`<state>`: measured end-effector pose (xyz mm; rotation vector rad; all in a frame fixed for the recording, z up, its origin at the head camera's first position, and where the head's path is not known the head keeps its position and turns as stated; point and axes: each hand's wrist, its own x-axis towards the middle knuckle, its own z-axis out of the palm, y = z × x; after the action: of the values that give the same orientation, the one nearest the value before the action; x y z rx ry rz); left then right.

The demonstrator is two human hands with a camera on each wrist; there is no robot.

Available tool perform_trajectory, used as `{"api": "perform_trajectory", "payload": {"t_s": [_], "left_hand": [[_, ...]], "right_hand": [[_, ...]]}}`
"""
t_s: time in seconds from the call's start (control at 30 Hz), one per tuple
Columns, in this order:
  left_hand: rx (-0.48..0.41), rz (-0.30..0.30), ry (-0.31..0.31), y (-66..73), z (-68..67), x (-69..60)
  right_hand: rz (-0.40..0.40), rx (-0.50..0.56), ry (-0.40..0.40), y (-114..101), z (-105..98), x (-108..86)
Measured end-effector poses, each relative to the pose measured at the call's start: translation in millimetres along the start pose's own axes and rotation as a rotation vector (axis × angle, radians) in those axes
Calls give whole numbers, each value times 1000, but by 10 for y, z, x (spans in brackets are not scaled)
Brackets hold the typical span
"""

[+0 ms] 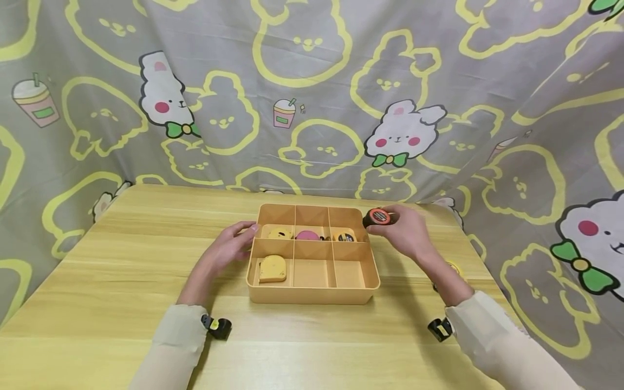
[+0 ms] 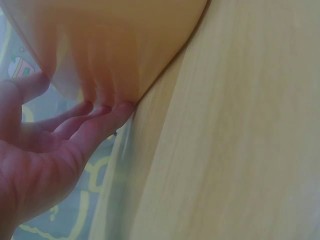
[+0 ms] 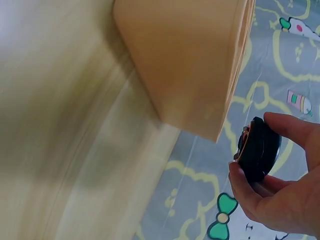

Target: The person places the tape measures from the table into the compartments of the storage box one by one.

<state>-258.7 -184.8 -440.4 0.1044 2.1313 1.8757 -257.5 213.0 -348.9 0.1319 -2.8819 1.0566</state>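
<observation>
My right hand (image 1: 407, 230) pinches a black tape measure (image 1: 379, 216) with an orange-red ring on its face, just off the back right corner of a tan divided box (image 1: 312, 295). In the right wrist view the tape measure (image 3: 259, 150) sits between thumb and fingers, held apart from the box wall (image 3: 185, 60). My left hand (image 1: 231, 246) rests against the box's left side, its fingertips touching the outer wall (image 2: 110, 45). A yellow tape measure (image 1: 273, 268) lies in the front left compartment. In the back row are a yellow round item (image 1: 280, 233), a pink one (image 1: 307, 236) and an orange-and-black one (image 1: 345, 237).
Partly hidden behind the right forearm, a yellow-and-black item (image 1: 454, 267) lies on the wooden table (image 1: 107, 281). A patterned grey curtain (image 1: 322, 103) hangs behind the table and along its sides. Each wrist wears a small black camera.
</observation>
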Motion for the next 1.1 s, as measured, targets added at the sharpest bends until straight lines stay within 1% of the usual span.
{"api": "perform_trajectory", "payload": {"t_s": [0.4, 0.6, 0.83, 1.1], "left_hand": [[3, -3, 7, 12, 8, -8], [7, 2, 6, 4, 4, -6], [21, 3, 0, -1, 5, -8], [12, 2, -1, -6, -1, -7]], "right_hand": [[-37, -2, -17, -224, 118, -5], [-51, 27, -24, -326, 205, -44], [-82, 40, -23, -406, 309, -89], [-80, 48, -36, -487, 343, -124]]}}
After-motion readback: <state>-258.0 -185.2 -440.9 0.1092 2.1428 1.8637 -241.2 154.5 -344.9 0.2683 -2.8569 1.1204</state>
